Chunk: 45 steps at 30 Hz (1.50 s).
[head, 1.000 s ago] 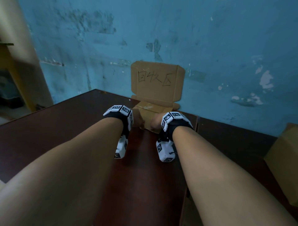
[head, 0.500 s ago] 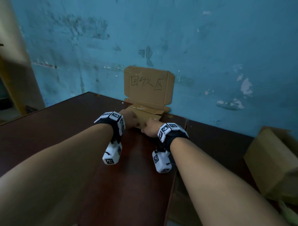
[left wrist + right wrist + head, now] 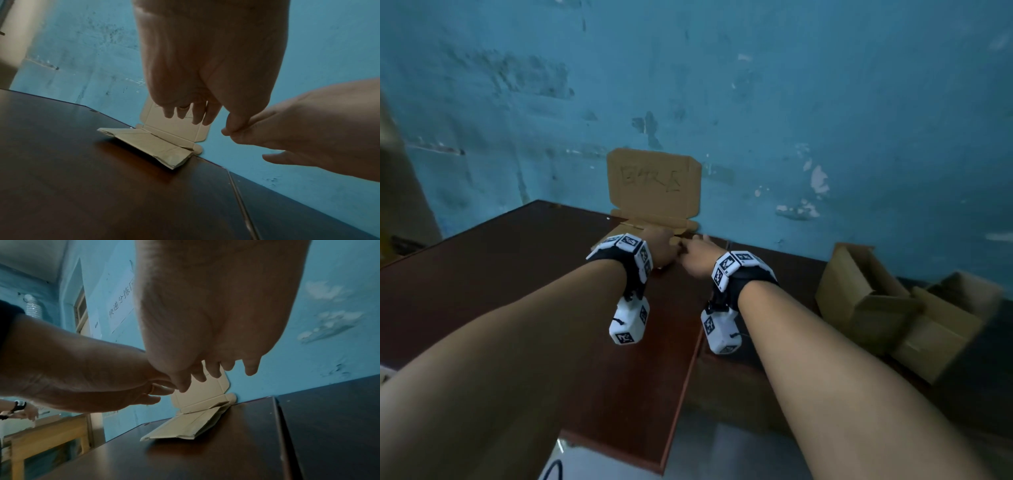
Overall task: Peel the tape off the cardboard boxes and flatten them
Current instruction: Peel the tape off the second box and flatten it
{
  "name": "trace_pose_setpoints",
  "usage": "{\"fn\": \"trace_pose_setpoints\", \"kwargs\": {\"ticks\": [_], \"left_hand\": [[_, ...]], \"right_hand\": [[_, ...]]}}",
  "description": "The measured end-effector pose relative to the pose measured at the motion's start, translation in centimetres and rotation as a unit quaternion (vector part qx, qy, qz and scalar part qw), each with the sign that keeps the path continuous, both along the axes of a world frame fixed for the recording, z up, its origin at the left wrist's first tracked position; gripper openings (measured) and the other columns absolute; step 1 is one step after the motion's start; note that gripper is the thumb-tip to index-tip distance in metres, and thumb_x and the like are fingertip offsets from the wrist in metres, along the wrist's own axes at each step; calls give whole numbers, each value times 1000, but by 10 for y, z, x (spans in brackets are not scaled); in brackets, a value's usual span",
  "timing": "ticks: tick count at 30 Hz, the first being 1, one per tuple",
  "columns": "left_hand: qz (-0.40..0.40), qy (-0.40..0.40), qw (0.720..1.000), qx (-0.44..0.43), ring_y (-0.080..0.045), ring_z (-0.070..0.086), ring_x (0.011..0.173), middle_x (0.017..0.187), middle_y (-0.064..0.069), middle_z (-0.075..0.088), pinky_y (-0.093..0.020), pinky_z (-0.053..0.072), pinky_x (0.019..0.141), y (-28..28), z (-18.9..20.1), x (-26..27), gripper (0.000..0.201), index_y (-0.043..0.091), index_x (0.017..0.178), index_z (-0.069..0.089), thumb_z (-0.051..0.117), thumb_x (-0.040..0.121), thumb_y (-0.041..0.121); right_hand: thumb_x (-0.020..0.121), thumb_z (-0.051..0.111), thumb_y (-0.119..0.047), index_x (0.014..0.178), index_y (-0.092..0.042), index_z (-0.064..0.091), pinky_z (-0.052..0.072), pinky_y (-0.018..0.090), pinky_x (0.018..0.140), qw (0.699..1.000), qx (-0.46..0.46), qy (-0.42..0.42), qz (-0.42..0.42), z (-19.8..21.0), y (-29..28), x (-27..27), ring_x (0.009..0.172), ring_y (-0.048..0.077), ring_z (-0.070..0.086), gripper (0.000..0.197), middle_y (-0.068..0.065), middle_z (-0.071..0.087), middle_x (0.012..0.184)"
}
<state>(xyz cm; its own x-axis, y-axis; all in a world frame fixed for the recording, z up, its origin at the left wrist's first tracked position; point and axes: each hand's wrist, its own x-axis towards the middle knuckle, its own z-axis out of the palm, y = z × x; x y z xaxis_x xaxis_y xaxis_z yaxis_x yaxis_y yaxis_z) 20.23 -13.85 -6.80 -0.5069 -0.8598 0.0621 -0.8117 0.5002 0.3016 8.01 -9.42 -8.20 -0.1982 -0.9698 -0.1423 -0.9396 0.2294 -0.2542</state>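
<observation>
Matt cardboard box point(image 3: 152, 144); glossy dark wood table point(image 3: 86, 186).
</observation>
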Motion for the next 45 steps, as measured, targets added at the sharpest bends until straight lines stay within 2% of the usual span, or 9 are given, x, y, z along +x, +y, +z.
{"fn": "trace_pose_setpoints", "kwargs": {"ticks": [5, 10, 16, 20, 23, 30, 36, 42, 45], "left_hand": [[-59, 51, 997, 0, -37, 65, 119, 132, -20, 69, -35, 45, 89, 31, 12, -20, 34, 8, 136, 63, 57, 106, 24], [-75, 63, 995, 34, -39, 65, 117, 124, -22, 69, -41, 50, 94, 65, 24, -51, 36, -2, 117, 68, 54, 107, 30], [-112, 49, 991, 53, -38, 62, 125, 134, -20, 66, -38, 44, 95, 116, 28, -97, 50, 5, 121, 67, 44, 100, 45], [-122, 77, 987, 67, -38, 63, 125, 134, -20, 67, -38, 46, 96, 150, 27, -125, 39, 5, 124, 68, 50, 105, 34], [-119, 108, 982, 95, -36, 62, 128, 138, -18, 67, -39, 48, 103, 171, 23, -140, 50, 9, 129, 69, 51, 99, 45], [-95, 176, 963, 178, -38, 50, 144, 160, -21, 48, -37, 42, 109, 221, 9, -178, 66, 6, 158, 40, 52, 108, 48], [-70, 197, 947, 245, -37, 50, 144, 161, -19, 46, -38, 43, 107, 238, -18, -195, 72, 6, 162, 28, 52, 109, 48], [-95, 233, 923, 290, -34, 58, 135, 153, -15, 56, -37, 46, 107, 233, -51, -205, 68, 17, 161, 34, 56, 106, 50], [-99, 253, 917, 292, -35, 58, 135, 151, -12, 58, -46, 45, 115, 228, -62, -211, 64, 24, 162, 36, 54, 106, 50]], "right_hand": [[93, 35, -38, 157, -21, 41, 14, 66, 127, 1000, -4, 13, -11, 18, 35, -22, 160, 44, 12, 67, 19, 31, 167], [94, 40, -29, 155, -19, 44, 20, 62, 127, 998, -21, -12, -64, 37, 92, -44, 158, 43, 17, 62, 22, 39, 161], [103, 44, -15, 159, -8, 38, 18, 54, 129, 994, -59, -19, -92, 55, 176, -72, 161, 42, 8, 56, 24, 28, 168], [99, 47, -10, 157, -8, 43, 23, 47, 128, 987, -114, -14, -113, 63, 219, -88, 157, 34, 24, 58, 17, 39, 165], [98, 49, -10, 157, -11, 44, 29, 48, 125, 981, -139, -10, -132, 64, 244, -97, 153, 33, 30, 59, 15, 39, 163], [99, 55, -20, 151, -15, 44, 37, 49, 116, 952, -205, 4, -226, 43, 286, -129, 144, 36, 28, 53, 14, 33, 148], [95, 65, -34, 146, -12, 42, 38, 48, 112, 920, -237, 62, -306, 15, 301, -144, 137, 36, 35, 59, 14, 33, 147], [93, 73, -23, 149, -15, 28, 47, 46, 102, 901, -282, -46, -326, -14, 301, -156, 136, 36, 46, 73, 12, 31, 152], [97, 67, -16, 161, -19, 9, 43, 32, 92, 881, -319, -132, -323, -25, 298, -158, 134, 33, 53, 87, 14, 32, 161]]}}
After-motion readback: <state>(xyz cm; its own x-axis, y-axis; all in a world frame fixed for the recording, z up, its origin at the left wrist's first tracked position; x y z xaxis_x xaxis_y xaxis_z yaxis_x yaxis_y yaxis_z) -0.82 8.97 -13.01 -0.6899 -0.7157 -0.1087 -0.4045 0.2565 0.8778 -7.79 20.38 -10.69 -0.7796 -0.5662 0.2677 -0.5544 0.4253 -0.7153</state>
